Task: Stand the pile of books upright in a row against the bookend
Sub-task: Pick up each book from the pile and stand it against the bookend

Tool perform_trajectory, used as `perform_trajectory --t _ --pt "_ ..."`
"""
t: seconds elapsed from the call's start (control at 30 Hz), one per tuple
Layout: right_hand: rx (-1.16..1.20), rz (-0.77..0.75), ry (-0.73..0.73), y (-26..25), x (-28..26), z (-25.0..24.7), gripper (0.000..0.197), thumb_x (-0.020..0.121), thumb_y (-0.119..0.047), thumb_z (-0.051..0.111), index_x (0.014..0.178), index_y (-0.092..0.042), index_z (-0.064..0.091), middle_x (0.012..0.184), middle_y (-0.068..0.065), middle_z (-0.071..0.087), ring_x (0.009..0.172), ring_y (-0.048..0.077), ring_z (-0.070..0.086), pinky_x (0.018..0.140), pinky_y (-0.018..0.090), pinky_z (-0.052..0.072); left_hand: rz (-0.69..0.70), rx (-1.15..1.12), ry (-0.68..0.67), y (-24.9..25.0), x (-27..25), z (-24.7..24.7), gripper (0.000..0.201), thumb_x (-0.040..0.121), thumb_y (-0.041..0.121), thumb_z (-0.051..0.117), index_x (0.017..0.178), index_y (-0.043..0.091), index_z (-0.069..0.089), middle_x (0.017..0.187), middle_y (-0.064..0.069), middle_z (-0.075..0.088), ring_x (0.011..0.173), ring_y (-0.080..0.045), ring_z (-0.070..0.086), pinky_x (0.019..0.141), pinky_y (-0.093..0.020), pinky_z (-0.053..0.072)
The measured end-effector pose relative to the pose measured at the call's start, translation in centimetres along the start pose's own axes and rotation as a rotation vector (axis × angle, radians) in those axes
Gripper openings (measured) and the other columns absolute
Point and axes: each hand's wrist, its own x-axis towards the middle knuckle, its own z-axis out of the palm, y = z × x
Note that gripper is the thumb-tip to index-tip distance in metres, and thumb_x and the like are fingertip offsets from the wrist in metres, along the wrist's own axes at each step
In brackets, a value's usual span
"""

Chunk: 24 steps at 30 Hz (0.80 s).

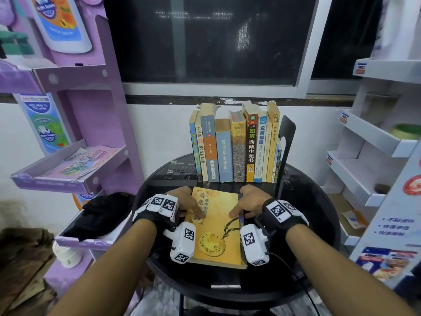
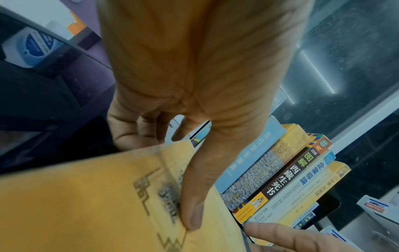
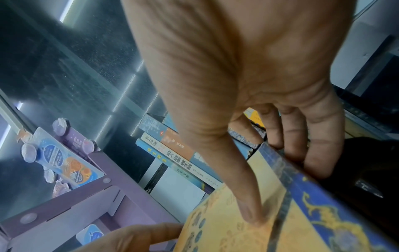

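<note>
Where both hands clasp the yellow book (image 1: 217,226) at lower centre of the head view, left hand (image 1: 185,202) and right hand (image 1: 249,201) press thumbs on its cover, fingers curling under its edges, mostly hidden. Behind, upright books (image 1: 234,147) lean on a black bookend (image 1: 286,142), partly cut off. A round black table (image 1: 314,206) stands between purple rack (image 1: 95,110) and white shelves (image 1: 369,160), below a dark window (image 1: 205,37).

We see bare forearms, no sleeves; each wrist carries a black strap (image 1: 157,218) topped with white blocks printed with black-and-white square markers (image 1: 162,203); the right strap (image 1: 282,221) bears the same markers (image 1: 279,210); a white camera housing (image 1: 183,241) hangs below the left wrist, another (image 1: 254,244) below the right, both marker-tagged; a thin black cable (image 1: 287,264) trails from the right housing.
</note>
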Motion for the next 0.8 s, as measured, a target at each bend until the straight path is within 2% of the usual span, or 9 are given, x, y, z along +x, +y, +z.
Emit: perform_trajectory --t 0.1,0.17,0.23,0.3,0.37,0.43,0.57,0.67,0.8 --pt "0.038 0.018 0.019 0.7 1.7 0.1 0.067 0.047 -0.016 0.092 0.102 -0.005 0.057 0.108 0.013 0.066 0.101 0.03 0.063 0.087 0.05 0.055 0.009 -0.029 -0.003 -0.3 0.1 0.2 0.036 0.069 0.011 0.085 0.1 0.01 0.066 0.103 -0.009 0.072 0.093 -0.027 0.067 0.089 -0.039 0.052" --pt "0.074 0.029 0.026 1.4 2.9 0.2 0.07 0.041 -0.017 0.093 0.101 -0.003 0.058 0.106 0.014 0.067 0.099 0.031 0.064 0.085 0.051 0.055 0.017 -0.045 0.0 -0.5 0.2 0.4 0.03 0.069 0.011 0.085 0.093 0.012 0.066 0.098 -0.007 0.072 0.093 -0.026 0.068 0.09 -0.039 0.054" --pt "0.098 0.035 0.032 1.5 3.0 0.3 0.07 0.042 -0.017 0.093 0.102 0.0 0.061 0.104 0.016 0.068 0.097 0.032 0.066 0.087 0.052 0.054 0.017 -0.073 0.002 -0.6 0.2 0.6 0.032 0.068 0.009 0.085 0.092 0.013 0.064 0.1 -0.007 0.072 0.097 -0.027 0.068 0.093 -0.045 0.054" --pt "0.118 0.047 0.029 1.6 2.8 0.3 0.063 0.049 -0.016 0.092 0.102 0.002 0.064 0.103 0.018 0.07 0.096 0.033 0.067 0.089 0.05 0.053 0.022 -0.096 -0.002 -0.6 0.2 0.7 0.03 0.07 0.006 0.083 0.091 0.015 0.062 0.098 -0.006 0.071 0.098 -0.027 0.068 0.093 -0.045 0.053" --pt "0.156 0.061 0.021 1.5 2.3 0.2 0.055 0.052 -0.012 0.091 0.098 0.002 0.064 0.106 0.02 0.07 0.098 0.034 0.067 0.09 0.051 0.053 0.028 -0.101 0.007 -0.7 0.2 0.7 0.036 0.069 0.007 0.084 0.096 0.016 0.061 0.102 -0.007 0.071 0.099 -0.027 0.068 0.094 -0.047 0.053" --pt "0.194 0.061 0.027 1.2 1.7 0.0 0.049 0.056 -0.006 0.089 0.092 -0.003 0.056 0.114 0.023 0.066 0.103 0.036 0.065 0.09 0.053 0.053 0.035 -0.1 0.01 -0.8 0.2 0.8 0.042 0.068 0.009 0.084 0.1 0.017 0.058 0.108 -0.008 0.07 0.101 -0.028 0.067 0.094 -0.049 0.053" --pt "0.282 0.058 0.028 1.2 0.8 -0.5 0.069 0.063 0.0 0.084 0.118 -0.015 0.046 0.118 0.014 0.059 0.109 0.033 0.061 0.092 0.052 0.052 0.069 -0.092 -0.001 -0.5 0.3 1.0 0.049 0.071 0.011 0.083 0.108 0.02 0.052 0.109 -0.003 0.067 0.104 -0.025 0.064 0.095 -0.044 0.052" --pt "0.334 0.049 0.04 1.6 1.6 -0.9 0.069 0.064 0.001 0.083 0.121 -0.016 0.048 0.118 0.012 0.059 0.109 0.034 0.06 0.091 0.053 0.052 0.101 -0.091 0.009 0.0 0.3 1.1 0.055 0.072 0.012 0.082 0.114 0.022 0.047 0.108 0.001 0.062 0.108 -0.023 0.06 0.096 -0.04 0.05" --pt "0.465 0.029 0.071 1.8 2.3 -1.5 0.063 0.065 0.007 0.08 0.117 -0.017 0.054 0.114 0.015 0.064 0.101 0.037 0.064 0.086 0.056 0.053 0.155 -0.155 0.037 0.7 0.1 1.0 0.061 0.072 0.008 0.081 0.121 0.019 0.048 0.098 0.006 0.058 0.104 -0.022 0.059 0.095 -0.041 0.051"
